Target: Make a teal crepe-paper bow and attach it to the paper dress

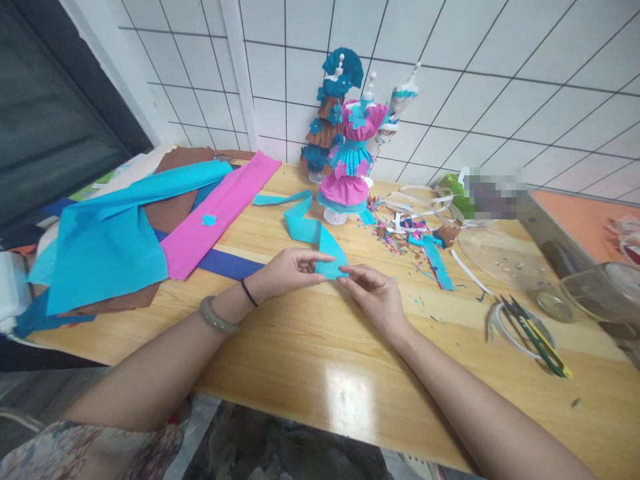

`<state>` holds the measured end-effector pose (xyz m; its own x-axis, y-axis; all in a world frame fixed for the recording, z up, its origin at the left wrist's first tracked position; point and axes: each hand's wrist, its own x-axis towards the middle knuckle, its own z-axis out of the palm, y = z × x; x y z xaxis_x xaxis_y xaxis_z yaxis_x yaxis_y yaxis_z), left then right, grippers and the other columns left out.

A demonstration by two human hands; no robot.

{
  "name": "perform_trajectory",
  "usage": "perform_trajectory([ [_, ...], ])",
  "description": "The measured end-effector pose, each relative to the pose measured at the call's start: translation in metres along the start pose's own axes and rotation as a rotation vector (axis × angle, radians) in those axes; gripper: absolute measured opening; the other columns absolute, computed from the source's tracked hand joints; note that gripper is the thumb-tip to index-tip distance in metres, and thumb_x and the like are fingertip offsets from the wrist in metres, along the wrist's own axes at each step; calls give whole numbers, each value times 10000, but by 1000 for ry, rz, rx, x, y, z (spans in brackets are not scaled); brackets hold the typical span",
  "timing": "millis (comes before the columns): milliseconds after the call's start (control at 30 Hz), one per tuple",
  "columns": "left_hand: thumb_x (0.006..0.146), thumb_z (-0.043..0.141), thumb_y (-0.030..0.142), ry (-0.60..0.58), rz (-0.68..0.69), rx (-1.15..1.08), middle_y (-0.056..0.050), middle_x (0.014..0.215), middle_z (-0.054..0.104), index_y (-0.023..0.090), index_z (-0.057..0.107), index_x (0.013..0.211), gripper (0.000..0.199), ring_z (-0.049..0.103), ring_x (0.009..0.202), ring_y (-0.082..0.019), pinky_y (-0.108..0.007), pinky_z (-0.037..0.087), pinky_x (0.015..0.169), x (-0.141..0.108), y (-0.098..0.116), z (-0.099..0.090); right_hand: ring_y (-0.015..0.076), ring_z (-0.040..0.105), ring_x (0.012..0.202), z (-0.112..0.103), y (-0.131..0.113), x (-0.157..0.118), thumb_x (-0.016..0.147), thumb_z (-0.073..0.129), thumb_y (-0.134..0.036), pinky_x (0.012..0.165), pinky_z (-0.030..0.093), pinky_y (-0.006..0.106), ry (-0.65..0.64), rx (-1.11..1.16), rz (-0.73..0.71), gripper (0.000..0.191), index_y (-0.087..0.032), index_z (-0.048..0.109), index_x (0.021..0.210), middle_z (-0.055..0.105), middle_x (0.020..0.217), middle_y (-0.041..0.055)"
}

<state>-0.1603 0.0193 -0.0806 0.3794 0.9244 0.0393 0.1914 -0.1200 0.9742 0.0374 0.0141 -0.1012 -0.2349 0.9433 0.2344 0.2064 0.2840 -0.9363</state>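
A long turquoise crepe paper strip (305, 230) trails over the table toward the back, its near end held up between my hands. My left hand (290, 270) pinches the strip near that end, thumb below and fingers above. At the strip's right corner my right hand (377, 293) closes thumb and fingertips on the paper. Just behind stands a tiered pink and turquoise paper doll dress (345, 190) on a clear base. A brown and dark teal paper figure (325, 133) rises behind it.
Crepe paper sheets in turquoise (110, 247) and pink (225, 213) cover the left side. Paper scraps (400, 233) lie right of the figures. Thread snips (537, 337), a white ribbon ring (495, 327) and a clear jar (605, 290) are at the right. A tiled wall (460, 107) bounds the back.
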Motion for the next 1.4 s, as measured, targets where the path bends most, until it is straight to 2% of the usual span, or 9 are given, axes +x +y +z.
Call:
perform_trajectory([
  [133,681,657,265,17,-23,29,-6,689,578,111,639,1042,392,509,624,-95,-208,419,570,1,-2,0,163,589,761,-1,-3,1,750,639,-260,673,465,291,-2,-31,-79,151,-243,705,885,661,826,40],
  [300,694,654,287,51,0,66,-57,811,646,112,664,986,341,571,739,-140,-250,461,663,2,-3,0,167,598,749,-1,-9,1,760,631,-245,678,472,310,-14,-38,-105,146,-255,714,879,653,804,44],
  [600,719,646,293,71,112,179,-53,765,636,125,691,918,264,565,745,-146,-244,452,650,2,-6,-3,161,599,753,-2,-6,1,778,614,-233,683,473,309,-29,-42,-115,164,-264,711,906,651,814,47],
  [767,732,637,287,80,161,302,-32,684,612,141,706,868,211,543,678,-126,-224,425,601,2,-3,-3,157,598,759,-2,-5,1,793,599,-243,683,477,304,-48,-67,-127,169,-255,706,923,651,818,46],
  [1167,727,637,248,52,139,320,-14,667,593,142,700,898,211,515,638,-107,-203,397,566,1,-2,-3,155,597,741,-3,-2,1,782,615,-233,659,481,292,-56,-108,-149,184,-233,697,946,649,812,51],
  [1400,737,631,231,51,191,367,-30,696,619,145,706,879,182,547,673,-115,-216,428,625,2,-1,-3,143,578,701,-6,-3,2,804,583,-201,623,469,274,-90,-184,-191,195,-210,691,966,623,767,47],
])
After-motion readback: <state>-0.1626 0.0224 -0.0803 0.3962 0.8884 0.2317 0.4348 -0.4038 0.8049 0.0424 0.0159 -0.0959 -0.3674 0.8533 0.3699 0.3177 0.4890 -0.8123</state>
